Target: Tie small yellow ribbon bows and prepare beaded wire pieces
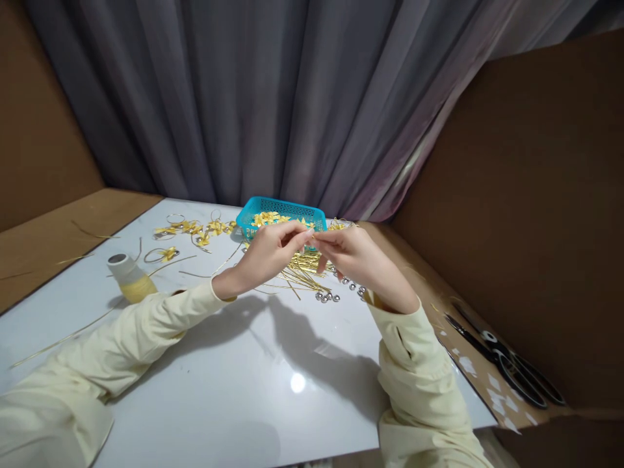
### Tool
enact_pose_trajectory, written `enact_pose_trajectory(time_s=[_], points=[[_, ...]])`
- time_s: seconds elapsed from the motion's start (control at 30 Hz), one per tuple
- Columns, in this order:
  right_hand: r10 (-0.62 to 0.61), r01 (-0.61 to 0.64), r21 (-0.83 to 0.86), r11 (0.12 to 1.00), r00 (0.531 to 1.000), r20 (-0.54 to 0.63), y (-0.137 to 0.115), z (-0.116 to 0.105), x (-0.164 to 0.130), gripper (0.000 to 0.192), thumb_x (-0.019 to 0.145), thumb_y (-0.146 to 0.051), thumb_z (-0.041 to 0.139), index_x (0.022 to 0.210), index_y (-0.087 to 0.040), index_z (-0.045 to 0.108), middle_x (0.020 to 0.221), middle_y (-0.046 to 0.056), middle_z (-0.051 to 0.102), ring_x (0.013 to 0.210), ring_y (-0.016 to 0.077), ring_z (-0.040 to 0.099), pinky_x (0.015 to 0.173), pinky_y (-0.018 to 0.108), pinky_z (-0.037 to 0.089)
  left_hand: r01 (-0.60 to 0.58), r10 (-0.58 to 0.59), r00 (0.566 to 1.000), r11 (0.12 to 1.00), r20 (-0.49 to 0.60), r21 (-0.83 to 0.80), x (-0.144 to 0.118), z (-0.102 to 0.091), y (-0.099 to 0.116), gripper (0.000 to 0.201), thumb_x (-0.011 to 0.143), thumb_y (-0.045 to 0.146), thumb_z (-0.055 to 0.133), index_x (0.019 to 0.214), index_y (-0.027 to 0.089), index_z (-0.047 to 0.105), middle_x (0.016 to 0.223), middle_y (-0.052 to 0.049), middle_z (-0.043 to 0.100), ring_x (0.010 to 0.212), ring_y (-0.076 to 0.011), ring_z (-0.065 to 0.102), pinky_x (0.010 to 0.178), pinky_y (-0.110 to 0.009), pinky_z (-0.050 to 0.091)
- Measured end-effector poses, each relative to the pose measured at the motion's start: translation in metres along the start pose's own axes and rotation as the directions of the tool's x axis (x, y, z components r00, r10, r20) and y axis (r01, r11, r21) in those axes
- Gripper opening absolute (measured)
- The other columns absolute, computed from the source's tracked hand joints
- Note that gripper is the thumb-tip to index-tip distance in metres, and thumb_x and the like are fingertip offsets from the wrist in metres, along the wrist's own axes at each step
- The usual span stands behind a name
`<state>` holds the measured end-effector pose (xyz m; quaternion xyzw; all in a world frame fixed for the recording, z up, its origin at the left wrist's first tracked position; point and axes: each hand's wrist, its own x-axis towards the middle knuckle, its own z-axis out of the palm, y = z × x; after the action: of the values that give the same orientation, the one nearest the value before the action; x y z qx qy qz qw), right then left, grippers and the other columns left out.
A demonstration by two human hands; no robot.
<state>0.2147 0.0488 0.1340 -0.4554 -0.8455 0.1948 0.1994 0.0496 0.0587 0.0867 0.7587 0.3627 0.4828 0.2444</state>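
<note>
My left hand (pixel 267 253) and my right hand (pixel 358 261) meet fingertip to fingertip above the white board, both pinched closed. What lies between the fingers is too small and covered to make out; a speck of yellow shows there. Behind them stands a teal plastic basket (pixel 248 211) with yellow ribbon-like flowers (pixel 268 219) in it. Beneath the hands lies a bundle of gold wires or stems (pixel 307 265). Silvery round beads (pixel 327 297) are scattered in front of the bundle and under my right wrist.
Several yellow flowers on wire rings (pixel 195 227) lie back left, with a single flower ring (pixel 168 253) nearer. A cone of yellow thread (pixel 131 279) leans by my left sleeve. Black scissors (pixel 507 357) and white scraps (pixel 494 393) lie right. Brown panels flank the board; a grey curtain (pixel 253 97) hangs behind.
</note>
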Motion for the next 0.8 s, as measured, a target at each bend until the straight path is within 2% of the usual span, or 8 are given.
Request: enact_pose_trajectory(time_s=[0.1,0.23,0.33,0.43,0.5,0.57,0.67,0.8], points=[[-0.007,0.005,-0.079,0.997,0.999,-0.032,-0.003,0.002,0.0,0.03,0.09,-0.013,0.042,0.089,-0.009,0.072,0.055,0.003,0.068,0.034,0.0046,0.045,0.045,0.02,0.035,-0.072,0.078,0.996,0.992,-0.051,0.102,0.0,0.003,-0.004,0.019,0.089,0.025,0.051,0.077,0.015,0.062,0.068,0.0,0.059,0.059,-0.0101,0.046,0.056,-0.023,0.034],[-0.046,0.018,-0.2,0.98,0.989,-0.137,-0.004,0.004,-0.001,0.026,0.085,-0.009,0.046,0.086,-0.01,0.073,0.054,0.002,0.065,0.042,0.0082,0.048,0.051,0.022,0.035,-0.053,0.055,0.998,0.995,-0.032,0.08,0.004,0.001,-0.004,0.022,0.089,0.026,0.052,0.073,0.014,0.062,0.063,0.002,0.055,0.056,-0.0097,0.044,0.053,-0.023,0.033],[-0.145,0.079,-0.268,0.96,0.96,-0.24,-0.002,0.006,-0.001,0.022,0.083,-0.01,0.05,0.085,-0.011,0.072,0.085,0.009,0.071,0.055,0.0102,0.055,0.058,0.025,0.039,0.049,-0.046,0.998,0.996,0.049,-0.069,0.008,-0.006,0.0,0.027,0.089,0.032,0.051,0.07,0.014,0.059,0.058,0.003,0.048,0.051,-0.0082,0.04,0.048,-0.022,0.031],[-0.218,0.114,-0.333,0.936,0.93,-0.295,-0.002,0.008,-0.002,0.02,0.085,-0.013,0.051,0.084,-0.012,0.071,0.121,0.014,0.061,0.058,0.0093,0.056,0.062,0.028,0.043,0.156,-0.135,0.984,0.967,0.115,-0.202,0.011,-0.012,0.007,0.027,0.088,0.032,0.053,0.067,0.014,0.057,0.056,0.004,0.044,0.049,-0.0071,0.037,0.045,-0.021,0.027],[-0.238,0.121,-0.363,0.924,0.925,-0.296,-0.003,0.008,-0.004,0.022,0.087,-0.014,0.049,0.083,-0.012,0.071,0.13,0.013,0.056,0.058,0.0094,0.057,0.064,0.03,0.045,0.191,-0.162,0.978,0.952,0.135,-0.24,0.012,-0.014,0.011,0.026,0.087,0.03,0.053,0.067,0.014,0.056,0.055,0.004,0.042,0.049,-0.0067,0.036,0.044,-0.021,0.025],[-0.242,0.122,-0.382,0.916,0.928,-0.284,-0.006,0.008,-0.005,0.024,0.088,-0.012,0.047,0.082,-0.013,0.071,0.129,0.011,0.058,0.062,0.0115,0.061,0.066,0.03,0.046,0.205,-0.174,0.974,0.947,0.144,-0.248,0.013,-0.014,0.012,0.027,0.087,0.03,0.053,0.065,0.014,0.054,0.055,0.005,0.041,0.049,-0.0064,0.035,0.044,-0.021,0.024],[-0.234,0.123,-0.379,0.917,0.937,-0.261,-0.009,0.007,-0.006,0.026,0.088,-0.009,0.045,0.084,-0.013,0.07,0.116,0.009,0.067,0.077,0.0175,0.066,0.07,0.03,0.047,0.215,-0.184,0.973,0.945,0.142,-0.247,0.014,-0.014,0.012,0.03,0.086,0.032,0.054,0.062,0.014,0.052,0.053,0.005,0.039,0.048,-0.0061,0.033,0.044,-0.022,0.023],[-0.217,0.123,-0.348,0.929,0.945,-0.245,-0.008,0.007,-0.006,0.026,0.089,-0.009,0.045,0.085,-0.011,0.071,0.103,0.009,0.071,0.089,0.0205,0.066,0.074,0.029,0.046,0.219,-0.189,0.972,0.942,0.138,-0.254,0.014,-0.015,0.009,0.031,0.085,0.035,0.057,0.062,0.014,0.055,0.053,0.005,0.04,0.048,-0.0067,0.034,0.045,-0.022,0.022]])
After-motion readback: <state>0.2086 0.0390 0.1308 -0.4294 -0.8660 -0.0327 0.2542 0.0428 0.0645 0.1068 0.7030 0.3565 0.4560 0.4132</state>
